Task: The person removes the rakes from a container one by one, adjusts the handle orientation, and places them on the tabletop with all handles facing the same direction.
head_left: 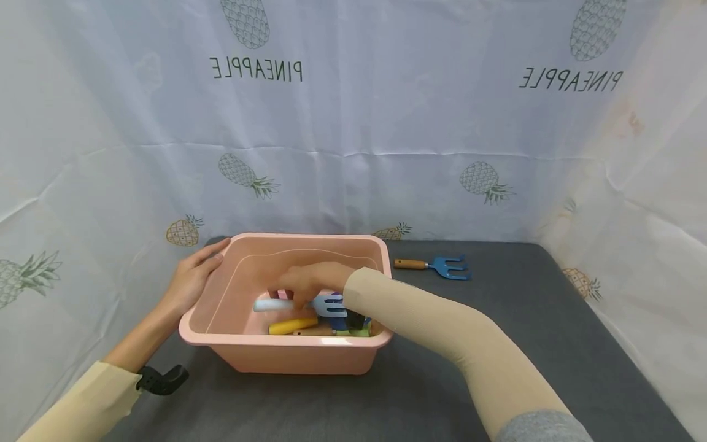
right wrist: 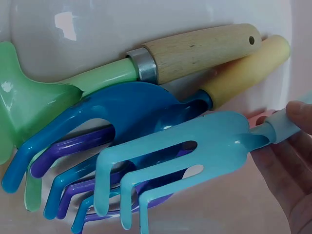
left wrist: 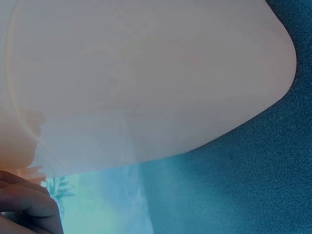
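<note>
A pink plastic basin (head_left: 287, 362) stands on the table, with several garden tools inside. My right hand (head_left: 315, 279) reaches into it and holds a light blue hand fork (right wrist: 195, 146) by its pale handle. Under that fork lie a blue hand fork (right wrist: 131, 105) with a yellow handle, purple tines (right wrist: 73, 148), and a light green tool (right wrist: 44, 102) with a wooden handle. At the basin's left side my left hand (head_left: 190, 279) grips the rim; its bent fingers show against the outer wall in the left wrist view.
A blue hand fork with a wooden handle (head_left: 442, 266) lies on the dark grey table (head_left: 497, 319), right of the basin. A white curtain (head_left: 353, 110) printed with pineapples hangs behind the table and along both sides. A black band (head_left: 160, 379) is on my left wrist.
</note>
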Tool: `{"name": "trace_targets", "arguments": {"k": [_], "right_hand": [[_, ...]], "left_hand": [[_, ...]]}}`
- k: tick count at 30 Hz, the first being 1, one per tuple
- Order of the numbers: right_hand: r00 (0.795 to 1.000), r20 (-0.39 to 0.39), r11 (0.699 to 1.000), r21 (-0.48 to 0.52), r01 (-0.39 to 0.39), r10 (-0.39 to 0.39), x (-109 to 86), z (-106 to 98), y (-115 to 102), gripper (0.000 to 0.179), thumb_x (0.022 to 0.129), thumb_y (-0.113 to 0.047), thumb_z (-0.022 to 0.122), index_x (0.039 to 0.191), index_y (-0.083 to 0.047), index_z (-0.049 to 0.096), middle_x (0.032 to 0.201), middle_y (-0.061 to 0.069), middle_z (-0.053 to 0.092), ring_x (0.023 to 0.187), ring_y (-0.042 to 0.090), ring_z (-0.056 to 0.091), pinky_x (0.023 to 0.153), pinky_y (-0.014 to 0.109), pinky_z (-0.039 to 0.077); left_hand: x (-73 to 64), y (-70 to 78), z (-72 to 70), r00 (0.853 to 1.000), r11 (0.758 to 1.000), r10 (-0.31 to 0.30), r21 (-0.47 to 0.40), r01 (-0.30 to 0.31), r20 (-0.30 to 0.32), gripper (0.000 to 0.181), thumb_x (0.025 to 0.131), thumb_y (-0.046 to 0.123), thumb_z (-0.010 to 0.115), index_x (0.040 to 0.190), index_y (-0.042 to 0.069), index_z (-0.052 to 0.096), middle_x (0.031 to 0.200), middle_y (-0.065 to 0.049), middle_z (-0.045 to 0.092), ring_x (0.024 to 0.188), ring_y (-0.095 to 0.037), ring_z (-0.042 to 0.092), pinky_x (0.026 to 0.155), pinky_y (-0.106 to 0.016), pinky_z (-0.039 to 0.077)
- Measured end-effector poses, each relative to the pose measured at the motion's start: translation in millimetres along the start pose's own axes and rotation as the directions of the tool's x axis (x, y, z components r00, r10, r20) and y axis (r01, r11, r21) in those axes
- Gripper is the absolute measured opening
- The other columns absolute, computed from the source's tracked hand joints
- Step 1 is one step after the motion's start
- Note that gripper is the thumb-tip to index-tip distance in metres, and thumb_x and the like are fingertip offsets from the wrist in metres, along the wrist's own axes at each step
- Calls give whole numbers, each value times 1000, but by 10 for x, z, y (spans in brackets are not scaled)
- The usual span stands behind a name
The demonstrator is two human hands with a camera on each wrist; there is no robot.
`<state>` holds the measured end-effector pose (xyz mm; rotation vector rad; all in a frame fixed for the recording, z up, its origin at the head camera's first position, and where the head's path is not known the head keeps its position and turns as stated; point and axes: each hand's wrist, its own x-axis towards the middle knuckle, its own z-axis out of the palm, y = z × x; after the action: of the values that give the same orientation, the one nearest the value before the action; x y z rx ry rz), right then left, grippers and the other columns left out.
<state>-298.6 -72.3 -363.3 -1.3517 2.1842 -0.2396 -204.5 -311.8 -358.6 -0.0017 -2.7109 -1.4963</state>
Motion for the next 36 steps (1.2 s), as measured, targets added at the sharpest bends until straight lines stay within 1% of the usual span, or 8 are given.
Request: {"name": "trace_targets", "arguments": {"k": [3, 5, 9, 16, 23, 27, 31, 36], "right_hand": [[1000, -20, 1000, -17, 15, -15, 1, -15, 2, 40, 88, -17, 83, 121, -31, 65, 106, -9, 63, 92, 9, 62, 76, 17, 56], [1000, -21, 1000, -21, 19, -20, 4, -25, 3, 40, 88, -16, 83, 122, -29, 67, 105, -9, 65, 92, 8, 62, 77, 16, 56], [1000, -14, 1000, -3, 27, -27, 2, -59, 7, 40, 90, -12, 79, 125, -27, 69, 102, -8, 69, 91, 9, 63, 76, 18, 57], [999, -33, 995, 93, 21, -18, -65, -121, 3, 36, 93, -14, 77, 128, -23, 70, 100, -4, 72, 88, 12, 64, 75, 22, 57], [988, -86, 987, 82, 135, -128, -91, -156, 9, 67, 93, 4, 68, 149, -28, 51, 99, 1, 66, 85, 14, 62, 72, 23, 57], [988, -85, 986, 100, 135, -126, -98, -177, -1, 67, 94, 1, 69, 150, -30, 51, 99, 2, 64, 84, 15, 62, 68, 23, 56], [987, -90, 982, 120, 143, -132, -118, -202, -11, 63, 94, -5, 71, 149, -29, 52, 102, 1, 64, 85, 15, 63, 71, 24, 57], [988, -92, 975, 176, 135, -120, -159, -238, 15, 70, 95, -7, 72, 154, -35, 47, 102, 2, 62, 87, 17, 62, 72, 26, 57]], "left_hand": [[7, 6, -4, 1000, 1000, -11, -4, 11, -3, 56, 112, 44, 36, 164, 24, 32, 163, -21, 39, 105, 7, 61, 79, -13, 53], [5, 9, -5, 1000, 1000, -17, -16, 17, -3, 56, 112, 45, 36, 164, 24, 31, 162, -22, 40, 98, 14, 58, 79, -15, 54], [4, 21, -3, 1000, 999, -19, -29, 18, -2, 56, 112, 44, 37, 164, 24, 31, 162, -22, 41, 98, 14, 58, 79, -15, 55], [13, 19, 2, 1000, 1000, -6, -25, 5, -8, 57, 112, 43, 38, 164, 21, 32, 161, -24, 41, 96, 16, 58, 78, -15, 55], [0, 2, 5, 1000, 1000, 4, -24, -5, -11, 57, 112, 43, 38, 164, 20, 32, 165, -21, 36, 98, 18, 55, 80, -12, 53], [-4, -9, -4, 1000, 1000, 6, -30, -6, -16, 58, 112, 43, 39, 163, 19, 33, 165, -20, 35, 98, 19, 55, 80, -12, 53], [-5, -17, -11, 1000, 999, -6, -40, 5, -19, 58, 111, 43, 40, 163, 18, 33, 164, -22, 37, 96, 18, 57, 79, -13, 54], [4, -7, -1, 1000, 999, -7, -37, 6, -21, 58, 111, 44, 40, 163, 19, 34, 163, -22, 38, 97, 17, 57, 79, -13, 53]]}}
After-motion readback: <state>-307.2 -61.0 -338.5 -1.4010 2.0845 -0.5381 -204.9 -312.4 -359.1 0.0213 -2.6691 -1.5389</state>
